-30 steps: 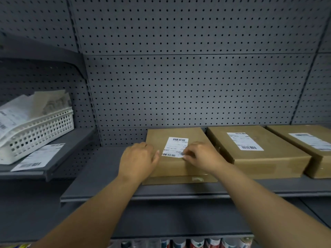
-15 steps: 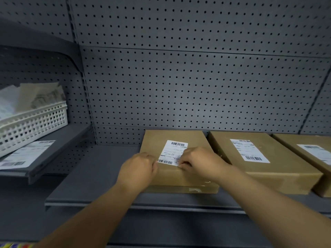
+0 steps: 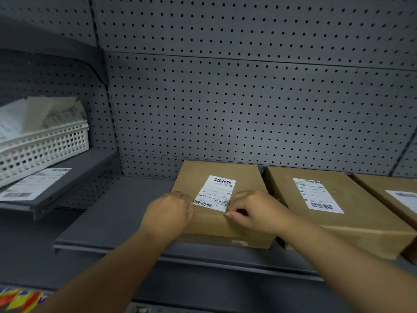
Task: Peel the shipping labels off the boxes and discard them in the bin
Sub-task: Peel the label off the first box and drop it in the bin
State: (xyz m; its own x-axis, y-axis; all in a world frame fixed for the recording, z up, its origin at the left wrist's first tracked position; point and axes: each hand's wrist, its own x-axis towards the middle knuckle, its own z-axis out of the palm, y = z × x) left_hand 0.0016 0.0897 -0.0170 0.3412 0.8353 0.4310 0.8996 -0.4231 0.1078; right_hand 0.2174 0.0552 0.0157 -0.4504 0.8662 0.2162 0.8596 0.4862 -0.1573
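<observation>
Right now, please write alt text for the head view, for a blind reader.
The right hand picks at the white shipping label on the leftmost brown cardboard box; the left hand rests on the box.

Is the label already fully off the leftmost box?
No, the label lies flat on the leftmost box, with the right hand at its near corner.

Brown box point(image 3: 216, 222) on grey shelf point(image 3: 117, 213), white barcode label point(image 3: 215, 193) flat on top
</observation>
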